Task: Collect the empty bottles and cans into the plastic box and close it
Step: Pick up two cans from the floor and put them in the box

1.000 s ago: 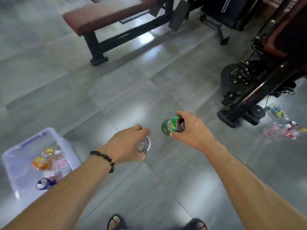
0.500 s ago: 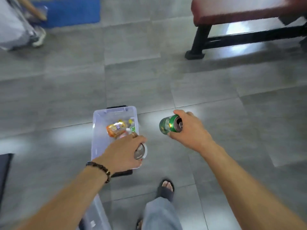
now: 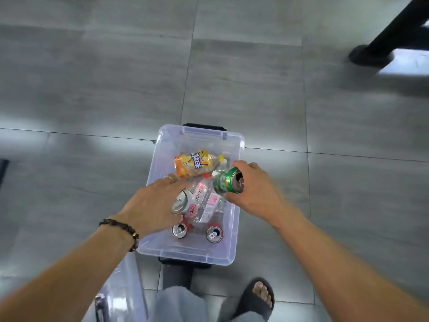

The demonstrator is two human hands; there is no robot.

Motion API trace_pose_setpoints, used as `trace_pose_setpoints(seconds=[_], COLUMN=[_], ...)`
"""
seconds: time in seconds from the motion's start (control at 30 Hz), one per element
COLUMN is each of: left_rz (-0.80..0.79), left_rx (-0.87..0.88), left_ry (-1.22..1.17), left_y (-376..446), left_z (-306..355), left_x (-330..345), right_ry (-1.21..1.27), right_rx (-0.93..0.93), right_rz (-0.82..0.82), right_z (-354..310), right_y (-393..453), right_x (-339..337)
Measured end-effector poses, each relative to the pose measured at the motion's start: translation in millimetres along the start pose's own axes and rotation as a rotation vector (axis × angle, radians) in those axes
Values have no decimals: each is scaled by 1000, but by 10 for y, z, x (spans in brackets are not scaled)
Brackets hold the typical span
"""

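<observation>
Down at the lower left edge, part of a clear lid [image 3: 125,291] lies on the grey tiled floor [image 3: 92,89], just beside the near left corner of the plastic box [image 3: 234,205]. The left forearm, with a dark bead bracelet [image 3: 120,231] at the wrist, reaches over the box's left wall. The left hand [image 3: 151,205], a ring on one finger, grips a silver can [image 3: 180,201] from above, its top with the pull tab turned toward the camera, held over the inside of the box.

The box itself stands open on the floor, with a black latch at its far end and another at its near end. Inside, toward the far end, lies an orange-labelled bottle [image 3: 197,163]. Below it, in the middle, a clear bottle with a pink label [image 3: 204,203] lies lengthwise. Near the close end stand two red cans, the left red can [image 3: 180,230] and the right red can [image 3: 214,233], both with opened tops facing up.

Further right, the right hand [image 3: 253,189] grasps a green can [image 3: 227,183], tilted on its side with its opened top facing right, above the box's right half. Low down, a sandalled foot [image 3: 257,296] stands on the floor beside a grey trouser leg [image 3: 181,303]. At the top right, a black bench leg [image 3: 383,45] rests on the tiles.
</observation>
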State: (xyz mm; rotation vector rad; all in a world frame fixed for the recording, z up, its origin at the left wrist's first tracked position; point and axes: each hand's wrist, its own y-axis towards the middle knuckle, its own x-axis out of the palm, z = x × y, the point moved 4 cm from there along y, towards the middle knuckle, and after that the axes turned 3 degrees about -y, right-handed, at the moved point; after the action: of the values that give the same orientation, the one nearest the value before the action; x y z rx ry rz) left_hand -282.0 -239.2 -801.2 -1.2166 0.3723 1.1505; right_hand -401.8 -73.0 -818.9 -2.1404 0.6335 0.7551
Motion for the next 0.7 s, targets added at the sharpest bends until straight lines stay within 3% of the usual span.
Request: trace_pose_setpoints(seconds=[0.37, 0.53, 0.7], left_rz=[-33, -27, -72], left_rx=[38, 78, 120], left_ry=[134, 192, 158], left_y=[1040, 1096, 1055], left_z=[-1219, -1359, -1303], left_x=[1139, 1312, 1222], right_ry=[-75, -130, -113], right_rx=[11, -16, 1], right_rz=[-57, -133, -162], right_z=[43, 28, -52], right_y=[1581, 1756, 1594], right_x=[1601, 1881, 1740])
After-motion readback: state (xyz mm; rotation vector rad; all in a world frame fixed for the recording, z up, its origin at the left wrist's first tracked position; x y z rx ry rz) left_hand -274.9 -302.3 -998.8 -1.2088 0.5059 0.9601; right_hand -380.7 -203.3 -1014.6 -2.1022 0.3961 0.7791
